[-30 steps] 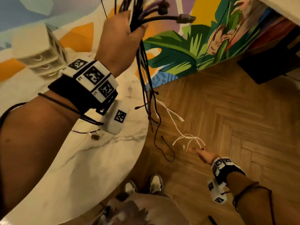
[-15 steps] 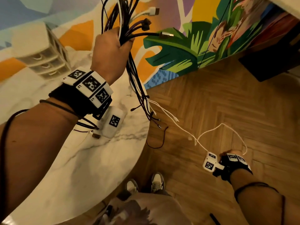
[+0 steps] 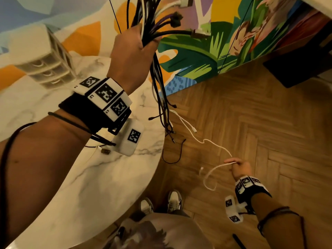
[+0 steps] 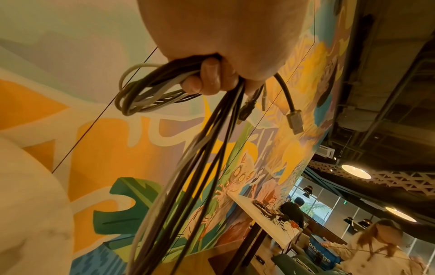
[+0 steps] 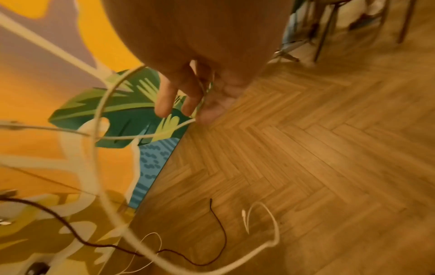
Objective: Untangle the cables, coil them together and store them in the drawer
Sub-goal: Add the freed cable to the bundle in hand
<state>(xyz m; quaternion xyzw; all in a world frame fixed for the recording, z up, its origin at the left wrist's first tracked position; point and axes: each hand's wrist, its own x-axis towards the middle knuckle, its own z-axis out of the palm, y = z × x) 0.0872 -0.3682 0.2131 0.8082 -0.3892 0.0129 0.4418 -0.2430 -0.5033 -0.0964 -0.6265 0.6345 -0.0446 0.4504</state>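
- The left hand (image 3: 132, 56) is raised above the right edge of the table (image 3: 89, 186); its fingers (image 4: 208, 78) are curled tight around the bundle (image 3: 158, 72) of mostly black cables; the plugs stick out above the fist and the loose ends hang down beside the table edge, over the floor (image 3: 260, 132).
- In the left wrist view the bundle (image 4: 188, 176) hangs straight down from the fist, and a few loops stick out at the side.
- The right hand (image 3: 239, 168) is low over the floor, well apart from the table; it pinches the white cable (image 3: 212, 146) between thumb and fingers (image 5: 188, 96); this cable runs slack from the bundle to the hand, and past the pinch a loop with the free plug hangs down.
- One black cable (image 3: 172, 155) sags in a curve near the table edge.
- The drawers (image 3: 45, 63), a small white unit, stand at the far left of the table; they look closed.
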